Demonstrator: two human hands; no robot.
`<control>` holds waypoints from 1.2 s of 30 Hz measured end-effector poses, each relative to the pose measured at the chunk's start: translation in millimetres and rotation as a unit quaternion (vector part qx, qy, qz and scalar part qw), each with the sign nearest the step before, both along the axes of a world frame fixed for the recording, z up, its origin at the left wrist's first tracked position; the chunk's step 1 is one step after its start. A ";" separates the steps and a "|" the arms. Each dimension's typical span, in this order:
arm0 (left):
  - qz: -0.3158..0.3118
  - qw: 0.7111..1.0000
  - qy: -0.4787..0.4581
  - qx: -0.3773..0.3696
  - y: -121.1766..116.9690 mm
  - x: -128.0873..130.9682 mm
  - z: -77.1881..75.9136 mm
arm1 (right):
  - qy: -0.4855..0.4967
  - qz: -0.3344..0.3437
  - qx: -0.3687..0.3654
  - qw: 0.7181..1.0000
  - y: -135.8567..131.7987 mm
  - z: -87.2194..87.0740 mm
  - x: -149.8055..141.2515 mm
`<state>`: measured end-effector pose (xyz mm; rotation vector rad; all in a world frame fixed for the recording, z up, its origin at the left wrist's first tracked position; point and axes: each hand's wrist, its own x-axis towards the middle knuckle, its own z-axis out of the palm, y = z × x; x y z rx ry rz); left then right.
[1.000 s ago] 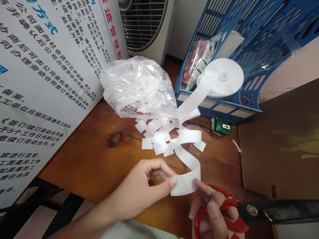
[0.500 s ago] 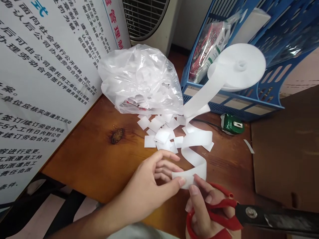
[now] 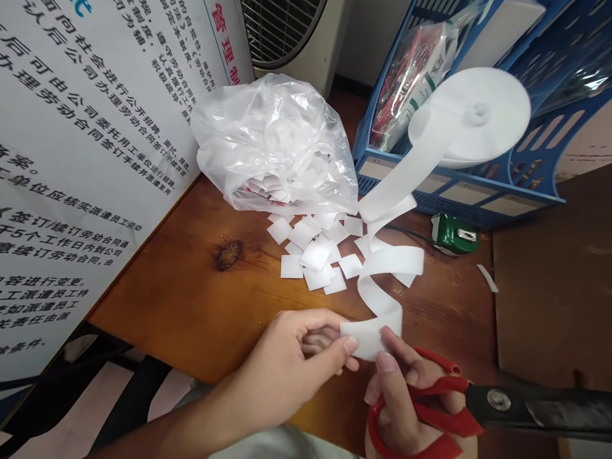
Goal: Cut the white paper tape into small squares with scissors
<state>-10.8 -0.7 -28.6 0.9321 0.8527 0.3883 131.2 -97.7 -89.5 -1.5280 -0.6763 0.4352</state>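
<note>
A white tape strip (image 3: 389,262) curls down from a large roll (image 3: 492,118) to my hands. My left hand (image 3: 296,357) pinches the strip's free end between thumb and fingers. Close by, my right hand (image 3: 406,395) grips the same strip with thumb and forefinger. Red-handled scissors (image 3: 444,414) hang on the right hand's fingers, their dark blades pointing right, away from the strip. Beyond my hands lies a loose pile of cut white squares (image 3: 315,255). Behind it, a clear plastic bag (image 3: 277,146) holds more white pieces.
A blue file rack (image 3: 526,191) stands at the back right, with the roll against it and a packet (image 3: 411,76) inside. In front sits a green tape measure (image 3: 454,234). A cardboard box (image 3: 554,287) borders the right; a printed board (image 3: 95,159) borders the left.
My left fingers have curled in and closed on the strip's end. The view has shifted slightly. The scissors stay hanging on my right hand.
</note>
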 end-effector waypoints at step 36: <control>-0.011 0.998 0.000 -0.057 15.5 -10.1 0.7 | -0.040 0.012 -0.127 0.991 3.2 18.5 -19.2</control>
